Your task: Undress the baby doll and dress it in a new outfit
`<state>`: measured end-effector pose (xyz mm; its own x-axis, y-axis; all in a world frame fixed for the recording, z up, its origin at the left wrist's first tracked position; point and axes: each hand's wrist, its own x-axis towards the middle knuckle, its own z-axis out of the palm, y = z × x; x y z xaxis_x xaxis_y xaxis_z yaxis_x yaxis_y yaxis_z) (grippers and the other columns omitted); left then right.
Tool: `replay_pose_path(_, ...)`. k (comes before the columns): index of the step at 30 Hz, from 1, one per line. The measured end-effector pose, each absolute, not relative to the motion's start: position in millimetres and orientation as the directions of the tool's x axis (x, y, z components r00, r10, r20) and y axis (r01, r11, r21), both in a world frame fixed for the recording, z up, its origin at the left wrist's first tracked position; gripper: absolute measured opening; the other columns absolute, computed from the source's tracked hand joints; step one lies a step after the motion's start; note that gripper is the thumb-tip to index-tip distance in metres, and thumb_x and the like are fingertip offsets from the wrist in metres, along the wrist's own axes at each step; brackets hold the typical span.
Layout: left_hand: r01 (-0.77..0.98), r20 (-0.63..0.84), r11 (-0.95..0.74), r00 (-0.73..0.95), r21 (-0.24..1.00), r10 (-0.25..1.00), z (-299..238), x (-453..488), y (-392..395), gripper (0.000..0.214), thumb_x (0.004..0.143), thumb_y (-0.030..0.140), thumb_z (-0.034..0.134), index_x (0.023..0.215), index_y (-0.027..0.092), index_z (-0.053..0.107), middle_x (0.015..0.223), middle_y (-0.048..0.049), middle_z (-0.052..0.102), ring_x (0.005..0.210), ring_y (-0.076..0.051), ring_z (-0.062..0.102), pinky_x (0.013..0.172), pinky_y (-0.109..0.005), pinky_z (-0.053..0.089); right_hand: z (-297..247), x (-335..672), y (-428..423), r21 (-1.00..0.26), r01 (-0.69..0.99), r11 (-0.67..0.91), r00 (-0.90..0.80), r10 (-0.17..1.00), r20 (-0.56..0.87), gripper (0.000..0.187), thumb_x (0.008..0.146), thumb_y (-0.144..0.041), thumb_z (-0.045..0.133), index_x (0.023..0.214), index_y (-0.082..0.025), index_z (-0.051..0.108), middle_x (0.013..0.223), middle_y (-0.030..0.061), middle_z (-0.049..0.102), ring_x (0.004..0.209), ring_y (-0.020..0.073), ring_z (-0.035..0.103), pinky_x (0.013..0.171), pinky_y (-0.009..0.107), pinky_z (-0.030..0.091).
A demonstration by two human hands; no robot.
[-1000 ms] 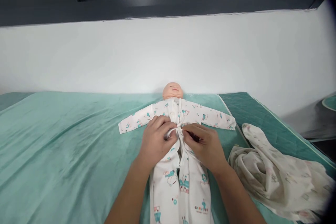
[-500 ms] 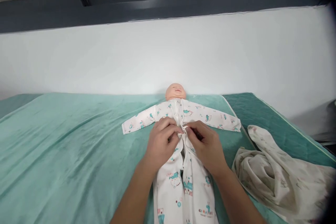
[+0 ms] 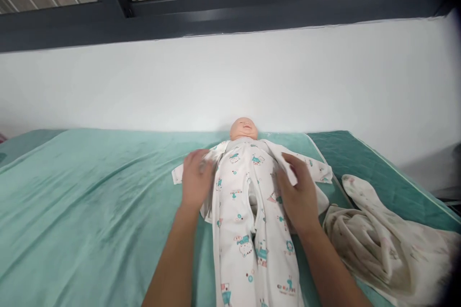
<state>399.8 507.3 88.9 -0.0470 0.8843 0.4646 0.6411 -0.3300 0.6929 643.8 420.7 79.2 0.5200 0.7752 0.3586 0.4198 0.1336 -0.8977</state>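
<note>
A doll [image 3: 244, 128] lies face up on green bedding, its head toward the wall. Its white printed top [image 3: 317, 171] is spread open at the front, sleeves stretched out to both sides. Matching printed trousers [image 3: 241, 211] reach up over the chest, with a gap between the legs. My left hand [image 3: 196, 180] is beside the left edge of the trousers, near the top's left flap; it is slightly blurred, fingers apart. My right hand [image 3: 298, 194] is at the right edge by the other flap, thumb and fingers apart. Neither hand visibly grips cloth.
A crumpled pale printed garment [image 3: 392, 249] lies at the right. Light green bedding [image 3: 108, 211] with folds covers the bed, over a darker green layer [image 3: 356, 163]. Behind are a white wall [image 3: 144, 86] and a dark window frame [image 3: 230, 14] with bars.
Both hands have moved apart from the middle of the chest, where they pinched the top's front. Its flaps have opened to the sides, baring the upper part of the trousers.
</note>
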Motion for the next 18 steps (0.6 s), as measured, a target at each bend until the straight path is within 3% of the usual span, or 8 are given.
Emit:
replay_pose_path(3,0.782,0.465,-0.448,0.232,0.433,0.854,85.1,413.9,516.0,0.040,0.094,0.037,0.043,0.128,0.024,0.059,0.133,-0.0039,0.052,0.129,-0.015,0.043,0.115,-0.035,0.032,83.9,623.8,418.1,-0.938,0.331,0.103,0.387,0.892,0.234,0.045,0.091,-0.047,0.046,0.128,-0.025,0.057,0.136,0.0034,0.052,0.128,0.0142,0.048,0.115,0.032,0.038)
replay_pose_path(8,0.894,0.330,-0.297,0.183,0.337,0.926,100.4,405.8,540.3,0.041,0.092,0.034,0.040,0.127,0.026,0.059,0.125,-0.0058,0.056,0.116,-0.017,0.053,0.101,-0.032,0.040,81.5,626.7,421.5,-0.956,0.286,0.063,0.419,0.889,0.184,0.046,0.088,-0.050,0.050,0.126,-0.025,0.059,0.135,0.0011,0.053,0.128,0.0139,0.049,0.114,0.033,0.039)
replay_pose_path(13,0.934,0.110,0.004,-0.047,0.357,0.993,117.3,377.2,563.2,0.034,0.083,0.030,0.046,0.111,0.026,0.064,0.108,-0.0055,0.064,0.102,-0.020,0.058,0.092,-0.032,0.043,79.9,630.5,414.8,-0.927,0.374,0.037,0.444,0.870,0.214,0.047,0.087,-0.052,0.052,0.125,-0.026,0.061,0.129,0.0016,0.057,0.119,0.0137,0.055,0.107,0.031,0.044)
replay_pose_path(15,0.921,0.039,0.025,-0.044,0.389,0.998,114.9,369.5,566.1,0.035,0.082,0.031,0.046,0.113,0.028,0.064,0.109,-0.0044,0.065,0.102,-0.020,0.059,0.090,-0.032,0.044,85.9,628.9,412.7,-0.887,0.458,0.052,0.436,0.857,0.276,0.043,0.088,-0.050,0.052,0.122,-0.026,0.061,0.129,0.0014,0.057,0.117,0.0135,0.056,0.098,0.028,0.048)
replay_pose_path(18,0.883,0.065,-0.022,-0.009,0.468,0.998,106.5,365.5,563.6,0.042,0.085,0.029,0.043,0.124,0.032,0.058,0.121,-0.0012,0.061,0.108,-0.016,0.058,0.091,-0.028,0.044,106.3,617.8,421.9,-0.785,0.606,0.125,0.331,0.858,0.392,0.038,0.089,-0.044,0.050,0.121,-0.027,0.061,0.126,0.0013,0.057,0.116,0.0128,0.055,0.095,0.028,0.049)
